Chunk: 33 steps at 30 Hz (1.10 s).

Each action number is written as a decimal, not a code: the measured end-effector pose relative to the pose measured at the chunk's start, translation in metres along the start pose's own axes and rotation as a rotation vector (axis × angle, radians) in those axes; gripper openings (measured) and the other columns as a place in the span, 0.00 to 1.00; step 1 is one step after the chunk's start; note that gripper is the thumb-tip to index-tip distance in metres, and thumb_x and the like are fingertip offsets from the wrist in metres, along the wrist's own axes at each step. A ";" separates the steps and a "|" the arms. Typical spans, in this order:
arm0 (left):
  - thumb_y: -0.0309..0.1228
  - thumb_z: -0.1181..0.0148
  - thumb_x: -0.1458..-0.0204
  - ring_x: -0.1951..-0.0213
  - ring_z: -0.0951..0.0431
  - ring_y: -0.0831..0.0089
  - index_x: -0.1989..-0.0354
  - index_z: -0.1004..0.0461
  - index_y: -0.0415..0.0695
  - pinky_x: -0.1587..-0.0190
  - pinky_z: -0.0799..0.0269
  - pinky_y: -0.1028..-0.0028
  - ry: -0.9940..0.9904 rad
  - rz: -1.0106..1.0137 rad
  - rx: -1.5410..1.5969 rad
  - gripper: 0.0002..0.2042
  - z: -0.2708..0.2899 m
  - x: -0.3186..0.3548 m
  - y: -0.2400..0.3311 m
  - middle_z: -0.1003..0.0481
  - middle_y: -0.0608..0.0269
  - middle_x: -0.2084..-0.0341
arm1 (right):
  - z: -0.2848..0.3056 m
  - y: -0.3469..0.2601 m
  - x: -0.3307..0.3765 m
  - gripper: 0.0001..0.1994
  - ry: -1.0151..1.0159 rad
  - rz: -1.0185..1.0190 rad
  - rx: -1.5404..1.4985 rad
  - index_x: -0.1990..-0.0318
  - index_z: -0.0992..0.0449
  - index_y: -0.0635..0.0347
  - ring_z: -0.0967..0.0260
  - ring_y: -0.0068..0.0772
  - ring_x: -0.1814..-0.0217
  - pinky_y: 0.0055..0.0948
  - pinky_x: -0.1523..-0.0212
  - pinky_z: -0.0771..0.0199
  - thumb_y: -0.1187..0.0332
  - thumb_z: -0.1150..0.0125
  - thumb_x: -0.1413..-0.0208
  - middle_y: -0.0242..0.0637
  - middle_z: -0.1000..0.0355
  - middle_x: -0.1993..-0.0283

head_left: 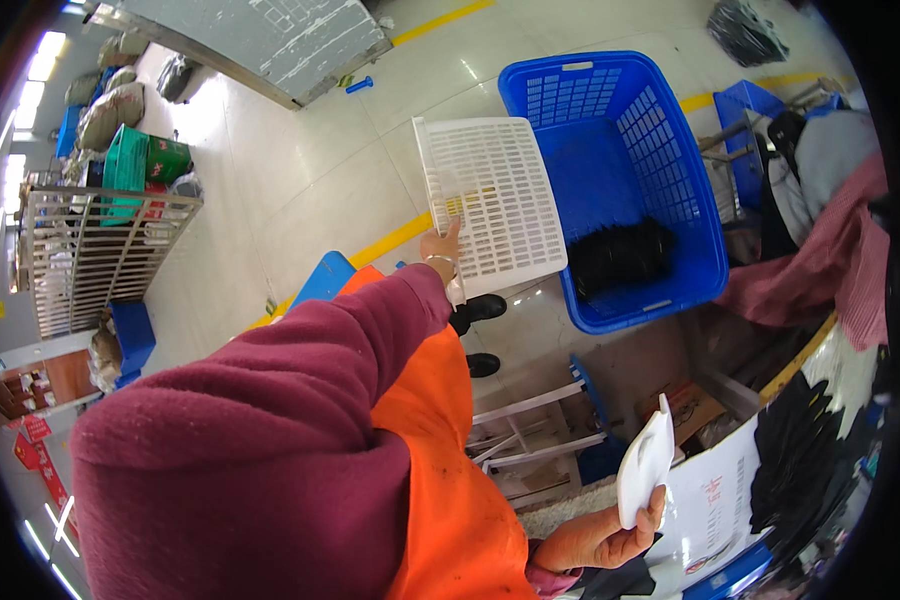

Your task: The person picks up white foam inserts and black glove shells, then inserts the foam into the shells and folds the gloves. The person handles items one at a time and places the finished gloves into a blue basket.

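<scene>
My left hand (pixel 442 248) grips the near-left rim of a white slotted plastic basket (pixel 515 195). The basket sits tilted against the left side of a big blue plastic basket (pixel 585 165). A dark bundle (pixel 622 255) lies in the blue basket's near end; its kind is hard to make out. Down at the lower right, my right hand (pixel 605 535) pinches a flat white piece with a narrow pointed tip (pixel 647 462), held upright over the table edge. Beside it on the table are a white printed sheet (pixel 715 490) and a pile of black gloves (pixel 800 450).
A white-framed stool (pixel 530 425) stands under the table side. Reddish and grey cloth (pixel 820 265) hangs at the right. A metal rail cart (pixel 105 245) and a grey panel (pixel 270 40) stand to the left. A black plastic bag (pixel 745 35) lies on the far floor.
</scene>
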<state>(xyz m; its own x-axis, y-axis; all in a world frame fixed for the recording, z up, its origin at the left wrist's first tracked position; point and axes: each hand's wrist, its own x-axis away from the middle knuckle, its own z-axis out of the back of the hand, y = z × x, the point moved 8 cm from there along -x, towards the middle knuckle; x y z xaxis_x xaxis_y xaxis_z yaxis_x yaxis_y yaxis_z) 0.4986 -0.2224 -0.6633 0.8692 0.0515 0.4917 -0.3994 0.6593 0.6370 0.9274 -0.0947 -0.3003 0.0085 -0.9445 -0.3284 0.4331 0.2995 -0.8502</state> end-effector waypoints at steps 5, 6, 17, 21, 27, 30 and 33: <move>0.58 0.41 0.52 0.69 0.22 0.47 0.73 0.22 0.33 0.63 0.29 0.57 0.203 0.017 -0.006 0.31 0.038 -0.071 0.010 0.24 0.40 0.76 | -0.047 -0.005 -0.023 0.04 0.016 -0.011 0.052 0.60 0.34 0.56 0.33 0.42 0.44 0.35 0.43 0.29 0.77 0.49 0.38 0.46 0.30 0.45; 0.59 0.42 0.52 0.68 0.22 0.46 0.74 0.23 0.32 0.63 0.30 0.56 0.202 0.058 0.014 0.32 0.054 -0.092 0.012 0.24 0.39 0.76 | -0.058 -0.005 -0.027 0.03 -0.020 -0.064 0.072 0.60 0.33 0.54 0.33 0.41 0.44 0.34 0.44 0.28 0.75 0.49 0.37 0.42 0.30 0.45; 0.53 0.35 0.52 0.89 0.30 0.72 0.73 0.26 0.38 0.88 0.35 0.71 0.474 0.232 0.429 0.25 0.215 -0.173 -0.022 0.30 0.60 0.89 | -0.209 -0.044 -0.077 0.04 -0.310 -0.010 0.002 0.59 0.32 0.50 0.34 0.37 0.42 0.28 0.45 0.28 0.64 0.46 0.36 0.36 0.30 0.47; 0.52 0.36 0.51 0.86 0.27 0.65 0.71 0.25 0.36 0.82 0.30 0.66 0.545 0.317 0.506 0.25 0.239 -0.189 -0.089 0.27 0.55 0.87 | -0.262 -0.063 -0.090 0.03 -0.418 -0.003 -0.117 0.58 0.32 0.53 0.34 0.36 0.43 0.29 0.44 0.29 0.68 0.46 0.37 0.36 0.30 0.47; 0.47 0.40 0.50 0.64 0.21 0.47 0.61 0.25 0.35 0.61 0.25 0.60 0.762 0.432 -0.194 0.23 0.258 -0.167 -0.167 0.22 0.39 0.65 | -0.332 -0.083 -0.120 0.03 -0.561 0.013 -0.370 0.62 0.34 0.57 0.33 0.36 0.45 0.32 0.46 0.28 0.73 0.46 0.38 0.42 0.31 0.47; 0.43 0.40 0.50 0.55 0.23 0.46 0.55 0.29 0.35 0.54 0.27 0.59 0.656 0.676 -0.112 0.22 0.261 -0.163 -0.189 0.25 0.36 0.58 | -0.364 -0.100 -0.143 0.03 -0.619 0.061 -0.462 0.61 0.33 0.58 0.33 0.37 0.45 0.33 0.44 0.30 0.75 0.46 0.39 0.42 0.31 0.46; 0.42 0.37 0.52 0.49 0.27 0.46 0.51 0.32 0.35 0.49 0.30 0.59 0.786 0.796 -0.204 0.26 0.278 -0.147 -0.167 0.29 0.38 0.51 | -0.389 -0.124 -0.171 0.05 -0.676 0.112 -0.513 0.56 0.32 0.59 0.33 0.37 0.43 0.32 0.42 0.31 0.75 0.47 0.38 0.43 0.31 0.45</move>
<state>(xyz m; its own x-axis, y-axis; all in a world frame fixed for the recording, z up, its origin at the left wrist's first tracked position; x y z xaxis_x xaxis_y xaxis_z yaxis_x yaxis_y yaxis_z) 0.3562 -0.5487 -0.6768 0.3606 0.9191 0.1589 -0.9274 0.3352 0.1661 0.5220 0.0823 -0.2992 0.6332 -0.7346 -0.2437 -0.0620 0.2656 -0.9621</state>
